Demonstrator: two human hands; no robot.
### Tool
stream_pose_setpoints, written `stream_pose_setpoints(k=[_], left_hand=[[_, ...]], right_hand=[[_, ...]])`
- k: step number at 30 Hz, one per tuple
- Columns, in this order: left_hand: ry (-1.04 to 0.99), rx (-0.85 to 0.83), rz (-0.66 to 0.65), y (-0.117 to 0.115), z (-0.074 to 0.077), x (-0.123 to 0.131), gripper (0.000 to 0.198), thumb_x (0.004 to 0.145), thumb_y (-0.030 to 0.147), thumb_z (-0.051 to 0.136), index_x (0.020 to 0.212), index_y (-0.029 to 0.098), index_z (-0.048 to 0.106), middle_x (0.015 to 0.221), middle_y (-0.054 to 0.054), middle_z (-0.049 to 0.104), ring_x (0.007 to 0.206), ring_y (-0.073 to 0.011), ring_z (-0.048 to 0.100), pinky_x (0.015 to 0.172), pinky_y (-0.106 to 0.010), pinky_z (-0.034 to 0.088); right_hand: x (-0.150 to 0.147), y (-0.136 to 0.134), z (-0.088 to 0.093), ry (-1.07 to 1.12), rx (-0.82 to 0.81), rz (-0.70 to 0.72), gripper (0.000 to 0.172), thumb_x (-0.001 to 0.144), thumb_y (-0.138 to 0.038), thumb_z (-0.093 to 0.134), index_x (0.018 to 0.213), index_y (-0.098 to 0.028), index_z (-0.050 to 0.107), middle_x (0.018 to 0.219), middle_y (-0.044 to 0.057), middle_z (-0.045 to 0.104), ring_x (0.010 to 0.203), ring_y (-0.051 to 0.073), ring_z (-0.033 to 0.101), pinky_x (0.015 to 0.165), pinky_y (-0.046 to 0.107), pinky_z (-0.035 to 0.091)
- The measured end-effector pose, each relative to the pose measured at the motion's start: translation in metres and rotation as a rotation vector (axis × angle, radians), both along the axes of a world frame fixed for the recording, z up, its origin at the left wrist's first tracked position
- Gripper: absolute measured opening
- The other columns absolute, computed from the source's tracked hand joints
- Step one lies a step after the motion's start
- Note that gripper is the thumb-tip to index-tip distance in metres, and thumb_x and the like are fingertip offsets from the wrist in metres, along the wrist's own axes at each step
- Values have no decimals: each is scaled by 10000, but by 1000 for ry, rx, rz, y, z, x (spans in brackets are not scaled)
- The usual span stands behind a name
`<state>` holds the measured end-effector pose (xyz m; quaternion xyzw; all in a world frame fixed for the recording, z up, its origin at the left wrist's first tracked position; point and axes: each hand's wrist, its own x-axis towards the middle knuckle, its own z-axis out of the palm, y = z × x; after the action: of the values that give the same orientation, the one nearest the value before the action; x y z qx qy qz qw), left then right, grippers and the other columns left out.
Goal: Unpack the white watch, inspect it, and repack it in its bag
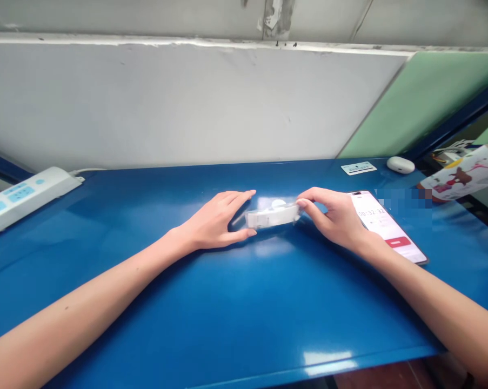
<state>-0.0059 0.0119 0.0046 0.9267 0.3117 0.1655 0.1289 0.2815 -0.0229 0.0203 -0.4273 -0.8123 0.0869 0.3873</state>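
Note:
A small, long white item in clear plastic (pixel 272 216) lies on the blue table (pixel 244 313), in the middle of the head view. What kind of item it is I cannot make out. My right hand (pixel 333 213) pinches its right end between thumb and fingertips. On the left, my left hand (pixel 215 221) rests low over the table with thumb and fingers spread apart. Its fingertips point at the left end of the white item, without a visible grip on it.
Beyond my right wrist lies a phone (pixel 385 227) showing a timer. Behind it are a card (pixel 359 168) and a white earbud case (pixel 400 165). A printed bag (pixel 466 170) stands far right. At the left edge sits a white power strip (pixel 33 192); a wall (pixel 187 102) closes the back.

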Motion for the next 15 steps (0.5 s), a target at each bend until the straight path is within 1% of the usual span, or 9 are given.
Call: stream_pose_setpoints(k=[3, 4, 6, 7, 9, 12, 14, 15], left_hand=[[-41, -13, 2, -2, -1, -2, 938, 874, 499, 675, 1588, 124, 195, 1498, -224, 478, 1361, -350, 487, 1109, -494, 425], [-52, -8, -8, -2, -1, -2, 966, 865, 492, 690, 1596, 138, 167, 1509, -221, 466, 1370, -345, 481, 1115, -489, 423], [-69, 10, -40, -2, -1, -3, 968, 857, 477, 705, 1599, 173, 162, 1536, -208, 435, 1385, -337, 469, 1120, -481, 422], [-74, 19, -56, -2, -1, -3, 948, 858, 472, 706, 1596, 190, 181, 1544, -199, 426, 1389, -335, 465, 1119, -478, 425], [-80, 26, -92, -2, -1, -4, 873, 861, 470, 704, 1569, 205, 266, 1532, -185, 445, 1379, -332, 476, 1109, -471, 437], [-87, -7, -132, 0, -2, -3, 747, 847, 459, 715, 1477, 183, 424, 1442, -178, 537, 1312, -326, 540, 1071, -443, 475], [-85, -38, -138, 0, -2, -3, 696, 823, 432, 734, 1415, 164, 486, 1380, -173, 586, 1261, -319, 575, 1043, -429, 495], [-83, -47, -136, 0, -1, -2, 683, 808, 419, 743, 1392, 158, 504, 1354, -169, 602, 1244, -318, 583, 1034, -427, 499]], right_hand=[[-1, 0, 1, -17, -73, -29, 240, 979, -282, 550, 775, -196, 644, 698, 12, 698, 613, 154, 625, 578, 265, 461], [-2, 0, 0, -34, -91, -36, 254, 981, -285, 542, 761, -196, 632, 683, 9, 687, 599, 151, 609, 567, 265, 447], [-3, 1, -1, -71, -121, -48, 275, 984, -299, 528, 744, -196, 613, 669, 9, 670, 588, 151, 584, 563, 270, 428], [-3, 1, -2, -88, -134, -52, 283, 986, -308, 522, 741, -196, 606, 669, 10, 664, 588, 153, 575, 565, 275, 423], [-3, 2, -5, -119, -162, -58, 298, 989, -327, 511, 734, -198, 595, 672, 13, 657, 591, 158, 563, 564, 285, 413], [-3, 4, -10, -159, -213, -61, 309, 993, -343, 497, 736, -203, 594, 688, 23, 665, 621, 180, 578, 581, 308, 424], [-2, 4, -11, -176, -241, -51, 283, 995, -343, 493, 785, -202, 620, 754, 40, 699, 692, 204, 620, 635, 333, 466], [-2, 4, -12, -177, -246, -38, 256, 995, -347, 497, 842, -201, 641, 822, 53, 721, 756, 218, 647, 684, 349, 493]])
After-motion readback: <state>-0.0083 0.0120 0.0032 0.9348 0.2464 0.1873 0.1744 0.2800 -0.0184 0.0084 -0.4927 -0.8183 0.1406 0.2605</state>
